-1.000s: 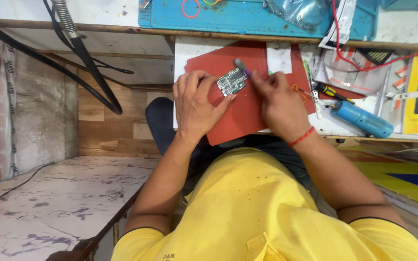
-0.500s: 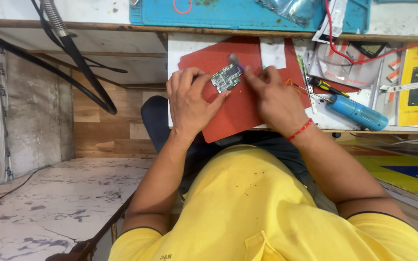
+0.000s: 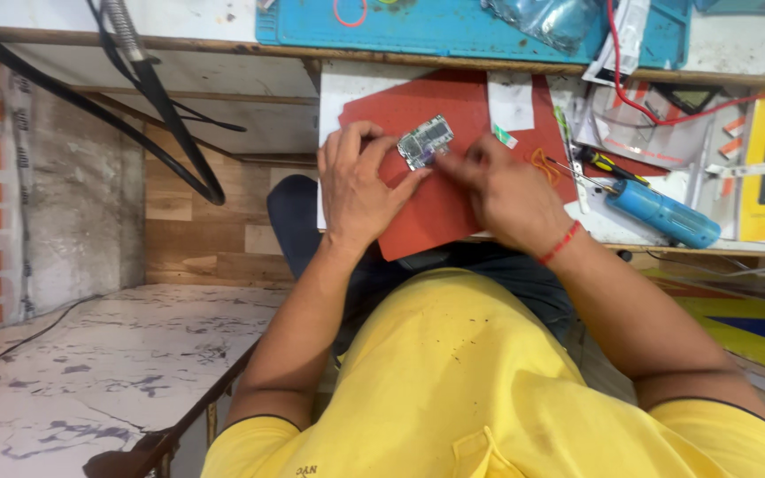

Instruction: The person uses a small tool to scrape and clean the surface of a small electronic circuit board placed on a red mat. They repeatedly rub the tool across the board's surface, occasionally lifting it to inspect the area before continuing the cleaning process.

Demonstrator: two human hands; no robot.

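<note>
Both hands have slid down the red mat [image 3: 436, 212]: left hand [image 3: 360, 190] pinches the small circuit board [image 3: 425, 142] at upper centre, right hand [image 3: 506, 190] pinched against its edge; blue tool [image 3: 661, 215] lies right, blue tray [image 3: 453, 26] beyond.

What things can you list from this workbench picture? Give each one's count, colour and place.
circuit board: 1, silver-green, on the red mat between both hands
red mat: 1, red, bench middle
blue mat: 1, blue, top of bench
blue cylinder tool: 1, blue, right of the mat
screwdriver: 1, black and yellow handle, above the blue tool
black cables: several, black, upper left
left hand: steadies the board
right hand: red wrist thread, fingertips at the board
</note>
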